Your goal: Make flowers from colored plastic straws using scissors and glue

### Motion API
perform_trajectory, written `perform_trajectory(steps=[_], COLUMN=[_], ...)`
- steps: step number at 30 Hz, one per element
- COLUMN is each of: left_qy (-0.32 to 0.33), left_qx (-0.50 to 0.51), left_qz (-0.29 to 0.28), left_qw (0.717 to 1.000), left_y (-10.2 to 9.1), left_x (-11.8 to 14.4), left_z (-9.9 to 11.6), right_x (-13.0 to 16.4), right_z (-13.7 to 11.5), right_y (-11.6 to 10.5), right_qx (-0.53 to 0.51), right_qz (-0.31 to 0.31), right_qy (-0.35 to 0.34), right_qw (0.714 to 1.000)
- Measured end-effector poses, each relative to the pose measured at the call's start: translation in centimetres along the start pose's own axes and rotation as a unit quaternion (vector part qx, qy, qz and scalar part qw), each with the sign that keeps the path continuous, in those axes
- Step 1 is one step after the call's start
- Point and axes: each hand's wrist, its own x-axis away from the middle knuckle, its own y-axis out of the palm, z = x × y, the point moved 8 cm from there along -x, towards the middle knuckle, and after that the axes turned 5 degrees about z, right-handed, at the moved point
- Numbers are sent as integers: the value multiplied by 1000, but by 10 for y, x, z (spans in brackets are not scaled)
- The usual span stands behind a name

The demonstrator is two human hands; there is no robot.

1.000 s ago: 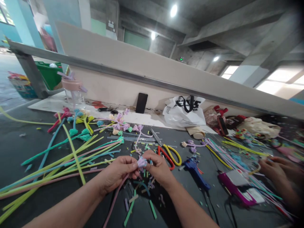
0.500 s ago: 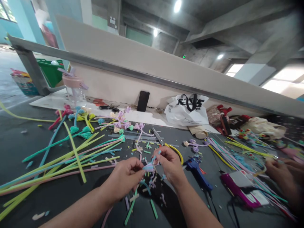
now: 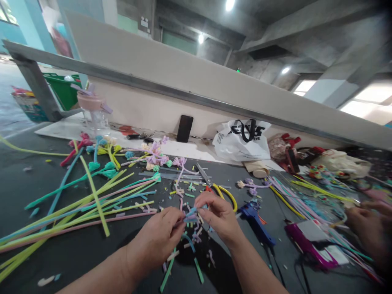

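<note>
My left hand and my right hand meet over the dark table. Together they pinch a small bundle of cut pastel straw pieces, lilac and blue, between the fingertips. A pink straw stem runs down from it under my left hand. Short straw offcuts lie scattered right below my hands. Scissors with yellow and red handles lie just beyond my right hand.
Long green, pink and blue straws fan out on the left. Finished straw flowers lie further back. A blue glue gun, a magenta device, a white bag and a phone stand around. Another person's hands work at the right.
The bundle has shifted slightly right between my fingertips and my hands have pressed closer together. The view has tilted a little; the other person's hands moved right.
</note>
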Motion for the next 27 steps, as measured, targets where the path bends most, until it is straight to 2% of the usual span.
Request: perform_trajectory(steps=[2, 4, 6, 8, 10, 11, 13, 15, 18, 20, 22, 24, 25, 27], left_qy=[1, -20, -90, -199, -286, -307, -320, -322, -322, -317, -305, -286, -275, -255], left_qx=[-13, 9, 86, 208, 333, 385, 466, 519, 553, 571, 590, 613, 625, 652], left_qz=[-5, -3, -12, -46, -86, -100, -113, -118, -137, -142, -143, -142, -144, -153], left_qw=[1000, 1000, 992, 957, 894, 865, 817, 783, 756, 744, 734, 723, 716, 698], left_y=[0, 0, 3, 13, 25, 29, 31, 31, 32, 32, 29, 25, 23, 20], left_x=[-1, -3, -4, -2, 2, 3, 3, 2, 4, 3, 1, -1, -2, -4], left_z=[2, -1, -12, -28, -37, -38, -38, -37, -38, -40, -41, -38, -36, -31], right_x=[-2, -3, -4, -4, -5, -6, -8, -8, -10, -9, -3, 10, 20, 47], right_z=[0, 8, 22, 37, 46, 47, 48, 44, 24, 3, -14, -15, -10, 9], right_y=[-1, -9, -21, -29, -30, -28, -20, -9, -2, -12, -37, -77, -99, -142], right_qx=[17, 18, 22, 44, 93, 122, 172, 205, 247, 289, 359, 460, 519, 629], right_qz=[-3, 26, 70, 93, 83, 69, 34, -1, -35, -34, -9, 36, 58, 98], right_qy=[-3, 24, 68, 111, 125, 120, 103, 83, 35, -10, -21, 32, 67, 161], right_qw=[1000, 999, 995, 988, 984, 983, 979, 975, 968, 957, 933, 887, 850, 754])
